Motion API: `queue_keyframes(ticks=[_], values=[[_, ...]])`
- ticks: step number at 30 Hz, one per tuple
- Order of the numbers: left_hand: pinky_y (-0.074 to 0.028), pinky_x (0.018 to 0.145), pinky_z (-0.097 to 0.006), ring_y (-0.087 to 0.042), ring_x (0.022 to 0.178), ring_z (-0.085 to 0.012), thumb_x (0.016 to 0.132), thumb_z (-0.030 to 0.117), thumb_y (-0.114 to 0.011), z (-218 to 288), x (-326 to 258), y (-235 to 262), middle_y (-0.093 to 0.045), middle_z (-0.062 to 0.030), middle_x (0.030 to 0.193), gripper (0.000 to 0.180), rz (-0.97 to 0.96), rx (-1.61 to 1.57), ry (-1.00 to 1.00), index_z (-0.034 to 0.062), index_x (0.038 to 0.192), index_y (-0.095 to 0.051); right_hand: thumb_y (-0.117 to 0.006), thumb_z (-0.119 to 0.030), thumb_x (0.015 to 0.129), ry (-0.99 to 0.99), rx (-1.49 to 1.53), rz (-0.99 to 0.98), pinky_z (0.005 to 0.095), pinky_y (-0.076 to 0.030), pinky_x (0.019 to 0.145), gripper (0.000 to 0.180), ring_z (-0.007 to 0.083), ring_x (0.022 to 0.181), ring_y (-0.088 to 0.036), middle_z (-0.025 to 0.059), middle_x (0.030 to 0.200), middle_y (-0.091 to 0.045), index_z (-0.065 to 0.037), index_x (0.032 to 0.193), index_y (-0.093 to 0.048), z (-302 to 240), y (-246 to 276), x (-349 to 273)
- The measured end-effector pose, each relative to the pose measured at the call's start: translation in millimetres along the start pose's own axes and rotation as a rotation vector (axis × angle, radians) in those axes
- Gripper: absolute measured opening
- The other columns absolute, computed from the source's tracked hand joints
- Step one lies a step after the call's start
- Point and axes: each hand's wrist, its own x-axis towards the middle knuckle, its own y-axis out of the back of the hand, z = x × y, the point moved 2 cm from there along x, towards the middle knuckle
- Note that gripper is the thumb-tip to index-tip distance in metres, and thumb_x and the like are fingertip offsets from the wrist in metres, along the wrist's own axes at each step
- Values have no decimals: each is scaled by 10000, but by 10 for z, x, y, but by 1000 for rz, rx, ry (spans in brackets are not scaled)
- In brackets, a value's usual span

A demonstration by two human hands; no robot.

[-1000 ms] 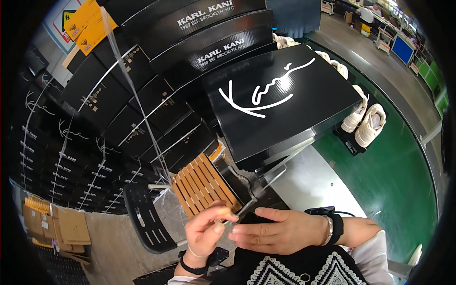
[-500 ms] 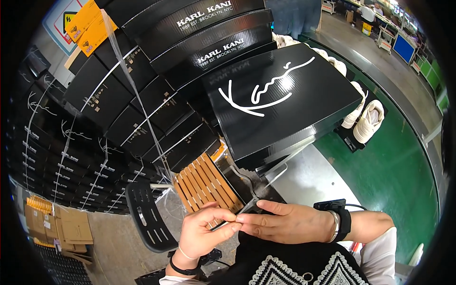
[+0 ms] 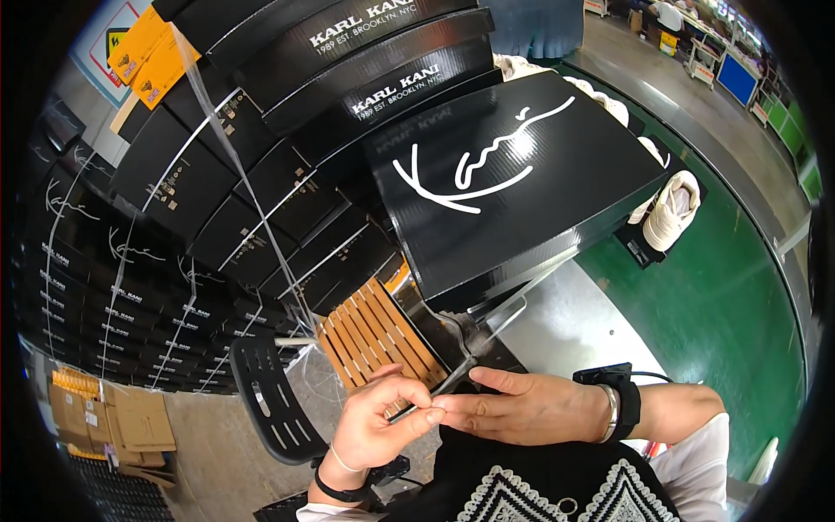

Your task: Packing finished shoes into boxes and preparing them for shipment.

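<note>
In front of my body my two hands meet at the fingertips. My left hand (image 3: 370,426) is closed in a pinch of thumb and forefinger; whatever is between them, if anything, is too small to make out. My right hand (image 3: 532,407) has its fingers stretched out flat and its thumb apart, its fingertips touching the left hand's pinch. Just beyond them is an orange-brown slatted panel (image 3: 365,335) with pale gaps. Farther off, a closed glossy black shoebox (image 3: 557,187) with white script on its lid lies tilted above a pale metal worktop (image 3: 600,326).
Black shoeboxes (image 3: 296,230) are stacked high at the left and back, with clear plastic strapping hanging down. A black slotted chair back (image 3: 270,400) stands at left. Cream sneakers (image 3: 671,211) sit on the green surface (image 3: 722,296) at right. Flattened cardboard (image 3: 139,426) lies far left.
My view has shifted slightly, so the boxes and sneakers sit a little differently in it. Both hands keep nearly the same pose, fingertips together.
</note>
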Motion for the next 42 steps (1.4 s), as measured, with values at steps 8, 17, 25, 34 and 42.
queue_keyframes(ticks=[8, 17, 25, 34, 42], values=[[-277, 978, -417, -547, 705, -112, 783, 120, -671, -77, 28, -45, -562, 33, 718, 132, -60, -187, -40, 95, 793, -543, -462, -261, 831, -56, 24, 131, 415, -154, 1118, 349, 181, 1356, -143, -26, 1352, -385, -146, 1143, -569, -1, -3, -29], [-383, 874, -362, -562, 777, -175, 856, 123, -535, -201, 64, -205, -599, -100, 840, 109, -30, -919, -65, 23, 890, -506, -445, -242, 848, -138, 24, 226, 383, -189, 1107, 415, 179, 1358, -138, 17, 1406, -319, -97, 1234, -488, -49, -48, -16], [-462, 684, -235, -577, 748, -132, 805, -53, -550, -140, 81, -214, -613, -100, 841, 94, 55, -842, 212, -54, 889, -591, -424, -231, 861, -167, 23, 98, 352, -225, 1096, 435, 206, 1357, -144, 47, 1391, -336, -36, 1248, -460, -46, 71, -59], [-486, 742, -265, -606, 794, -165, 783, -91, -538, -150, 23, -233, -631, -129, 881, 146, 127, -861, 197, -61, 914, -596, -404, -224, 866, -191, -4, 28, 338, -235, 1091, 465, 210, 1353, -155, 68, 1391, -337, -19, 1283, -417, -116, 91, -30], [-482, 738, -268, -602, 799, -170, 789, -67, -525, -143, -15, -210, -628, -132, 896, 151, 89, -929, 195, -61, 925, -590, -403, -233, 865, -232, -40, 75, 345, -222, 1096, 471, 208, 1357, -144, 61, 1407, -315, -30, 1290, -414, -159, 102, -3]])
